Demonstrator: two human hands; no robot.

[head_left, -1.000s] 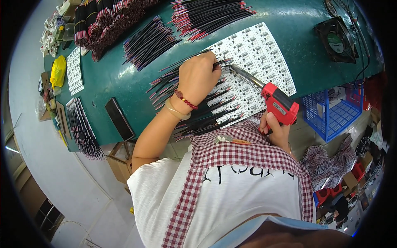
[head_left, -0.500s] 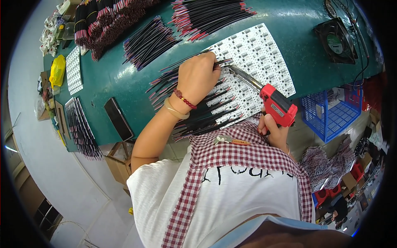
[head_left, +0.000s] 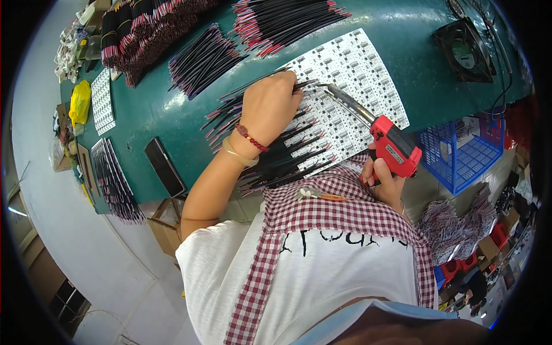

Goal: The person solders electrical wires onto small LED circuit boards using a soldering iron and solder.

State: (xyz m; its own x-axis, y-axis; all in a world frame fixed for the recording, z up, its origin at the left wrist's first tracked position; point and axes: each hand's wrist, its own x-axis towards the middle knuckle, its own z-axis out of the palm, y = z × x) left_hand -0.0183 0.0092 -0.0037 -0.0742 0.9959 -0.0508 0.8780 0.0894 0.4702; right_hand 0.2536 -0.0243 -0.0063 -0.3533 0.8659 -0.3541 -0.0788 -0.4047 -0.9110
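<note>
- At the far left, a yellow bag [head_left: 79,102] and small white board panels [head_left: 102,101] are lying on the green table [head_left: 172,109], well apart from both hands; a dark phone [head_left: 165,167] is resting near the table's front edge.
- The left hand [head_left: 269,107] is pressing down, fingers curled narrow, pinching a thin black wire [head_left: 299,86] against the white circuit panel [head_left: 351,86]; a fan of black wires [head_left: 282,161] is spreading out from under the wrist toward the person.
- The wire's long axis is running left to right, its free end pointing at the soldering tip just beside the left fingertips; this hand is the nearer one to the joint.
- The red soldering gun [head_left: 394,146] is slanting up and leftward from the right hand [head_left: 382,175], which is gripping its handle closed, near the body.
- The joint is lying between the hands, touching the left, farther from the right.
- Farther right, a black fan [head_left: 464,49] is sitting on the table, and a blue basket [head_left: 466,152] is sitting below the edge.
</note>
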